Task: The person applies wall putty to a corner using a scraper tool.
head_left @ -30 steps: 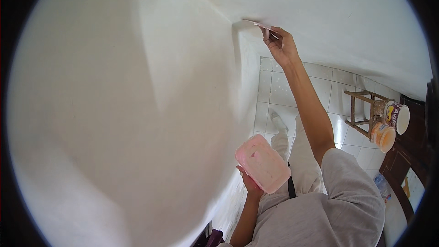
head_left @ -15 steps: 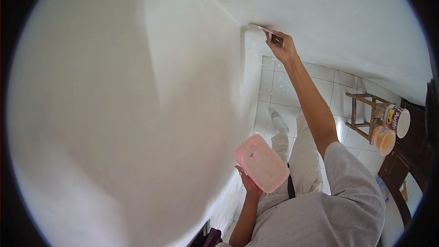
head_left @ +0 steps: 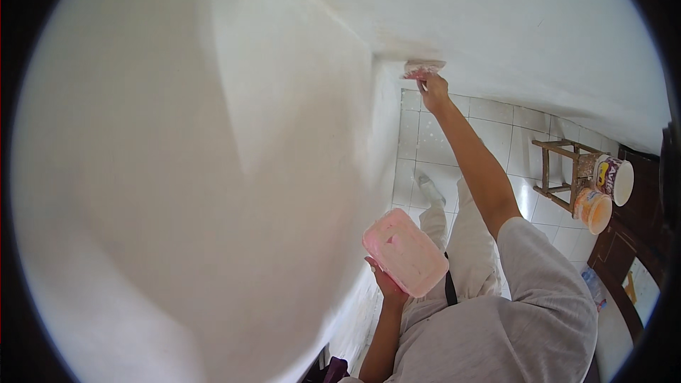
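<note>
Head view: you've got a pink tray (head_left: 406, 252), a flat rectangle with rounded corners, its face coated in pale, smooth, slightly streaky paste with a small darker pink mark; that's the landmark. Up past the tray's far edge is a flat scraper (head_left: 424, 68), wide-bladed, pinkish, smeared whitish. Walls: matte off-white plaster (head_left: 170, 142) left of the tray, another pale wall (head_left: 539, 28) beyond it. Glossy square floor tiles (head_left: 438, 139) sit beyond the tray too, white-speckled. Right of the tray: rough wooden stool (head_left: 545, 167) with a white-and-purple round bucket (head_left: 623, 183) and an orange one (head_left: 600, 214). Your left hand (head_left: 390, 286) holds the tray at its lower-left side; most fingers are hidden beneath, so can't tell their spread. Your right hand (head_left: 433, 91), well beyond the tray, has fingers pinched on the scraper's near edge; blade extends past the fingertips, close to the wall corner, contact unclear.
</note>
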{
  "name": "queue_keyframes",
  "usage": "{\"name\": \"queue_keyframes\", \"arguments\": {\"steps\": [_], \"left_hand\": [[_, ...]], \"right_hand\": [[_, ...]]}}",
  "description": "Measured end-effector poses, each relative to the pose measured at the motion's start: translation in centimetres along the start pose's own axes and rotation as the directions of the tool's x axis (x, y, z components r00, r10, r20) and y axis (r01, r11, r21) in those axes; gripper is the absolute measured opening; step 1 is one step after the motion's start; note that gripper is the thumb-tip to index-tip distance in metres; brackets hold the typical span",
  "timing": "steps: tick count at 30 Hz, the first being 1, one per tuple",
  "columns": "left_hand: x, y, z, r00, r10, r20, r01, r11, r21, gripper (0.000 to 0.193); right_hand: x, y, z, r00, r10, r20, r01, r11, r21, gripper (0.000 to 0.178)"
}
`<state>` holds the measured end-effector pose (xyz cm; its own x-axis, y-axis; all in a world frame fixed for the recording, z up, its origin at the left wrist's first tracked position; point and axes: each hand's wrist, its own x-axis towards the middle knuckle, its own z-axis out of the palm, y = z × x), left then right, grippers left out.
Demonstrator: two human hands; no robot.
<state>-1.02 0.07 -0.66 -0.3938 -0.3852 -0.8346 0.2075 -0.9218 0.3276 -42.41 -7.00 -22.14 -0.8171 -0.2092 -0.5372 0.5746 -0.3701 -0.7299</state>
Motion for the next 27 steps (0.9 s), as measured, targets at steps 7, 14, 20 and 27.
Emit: {"name": "queue_keyframes", "arguments": {"steps": [7, 14, 20, 27], "left_hand": [[-0.5, 0.9, 0.1, 0.998, 0.006, 0.065, -0.006, 1.000, -0.003, 0.075], [-1.3, 0.5, 2.0, 0.996, 0.046, 0.070, -0.049, 0.998, 0.038, 0.075], [-1.2, 0.4, 1.3, 0.996, 0.006, 0.090, -0.007, 1.000, 0.017, 0.075], [-0.9, -0.4, 2.1, 0.999, -0.008, 0.034, 0.008, 1.000, -0.004, 0.073]], "right_hand": [[-12.0, -7.4, 11.8, 0.938, -0.310, 0.158, 0.320, 0.946, -0.043, 0.018], [-9.7, -3.9, 5.5, 0.992, -0.001, 0.128, -0.027, 0.977, 0.212, 0.019], [-0.3, 0.8, -1.7, 0.909, 0.340, 0.240, -0.405, 0.855, 0.323, 0.019], [4.9, -2.5, -6.3, 0.970, 0.119, 0.213, -0.206, 0.868, 0.452, 0.013]]}}
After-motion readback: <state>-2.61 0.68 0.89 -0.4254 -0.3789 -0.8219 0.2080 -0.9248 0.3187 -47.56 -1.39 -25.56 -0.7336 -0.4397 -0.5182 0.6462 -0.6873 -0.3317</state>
